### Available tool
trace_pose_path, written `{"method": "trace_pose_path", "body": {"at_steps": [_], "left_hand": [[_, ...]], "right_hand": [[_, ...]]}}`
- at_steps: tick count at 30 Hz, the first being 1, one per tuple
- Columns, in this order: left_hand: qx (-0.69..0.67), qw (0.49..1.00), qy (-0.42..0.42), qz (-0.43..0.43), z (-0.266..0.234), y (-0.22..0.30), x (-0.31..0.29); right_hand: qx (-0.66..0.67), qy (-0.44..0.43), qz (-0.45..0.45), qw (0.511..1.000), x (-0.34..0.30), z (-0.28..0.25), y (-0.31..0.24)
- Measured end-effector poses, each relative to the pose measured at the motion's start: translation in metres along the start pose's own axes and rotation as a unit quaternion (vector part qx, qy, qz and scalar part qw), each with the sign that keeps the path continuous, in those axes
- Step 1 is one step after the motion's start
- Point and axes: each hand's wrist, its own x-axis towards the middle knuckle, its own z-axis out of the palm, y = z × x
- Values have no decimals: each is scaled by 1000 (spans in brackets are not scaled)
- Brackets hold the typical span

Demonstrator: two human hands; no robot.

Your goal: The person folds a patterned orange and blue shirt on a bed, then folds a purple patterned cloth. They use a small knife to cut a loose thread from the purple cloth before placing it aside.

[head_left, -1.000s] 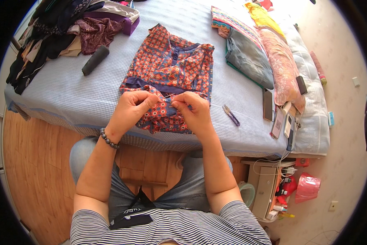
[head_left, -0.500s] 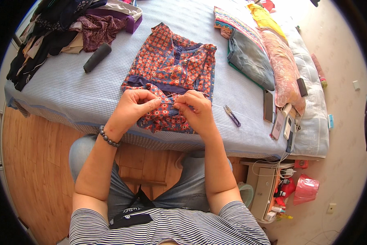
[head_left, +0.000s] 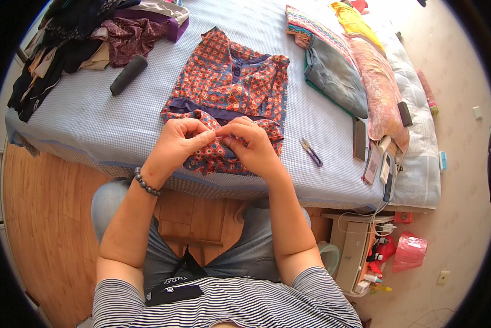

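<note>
A red-orange and navy patterned garment [head_left: 212, 76] lies spread on the bed, its buttoned neckline pointing away from me and its near part bunched up. My left hand [head_left: 181, 142] pinches a fold of the garment between thumb and forefinger. Right against those fingertips, my right hand [head_left: 249, 143] is closed in a pinch. Whatever lies between its thumb and forefinger is too small to make out. Small thread snips [head_left: 312, 153] with a dark handle rest on the bed to the right of my right hand.
Blue checked cloth [head_left: 114, 131] covers the bed. A dark cylinder [head_left: 129, 75] lies beside heaped clothes [head_left: 59, 44] at far left. On the right are folded jeans [head_left: 335, 76], a pink pillow [head_left: 377, 87], phones [head_left: 371, 165] and cables. Below them stands a small cabinet [head_left: 349, 251].
My right hand has shifted left, bringing its fingertips to my left ones. A thin pale line seen between the hands earlier no longer shows. My left hand stays in place, pinching.
</note>
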Motion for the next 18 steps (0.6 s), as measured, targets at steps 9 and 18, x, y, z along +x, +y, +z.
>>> {"method": "trace_pose_path", "body": {"at_steps": [9, 18], "left_hand": [[-4, 1000, 26, 2, -1, -3, 2], [-16, 1000, 26, -2, -2, -3, 3]], "right_hand": [[-183, 76, -43, 979, -7, -40, 12], [-54, 97, 70, 991, -17, -55, 18]]}}
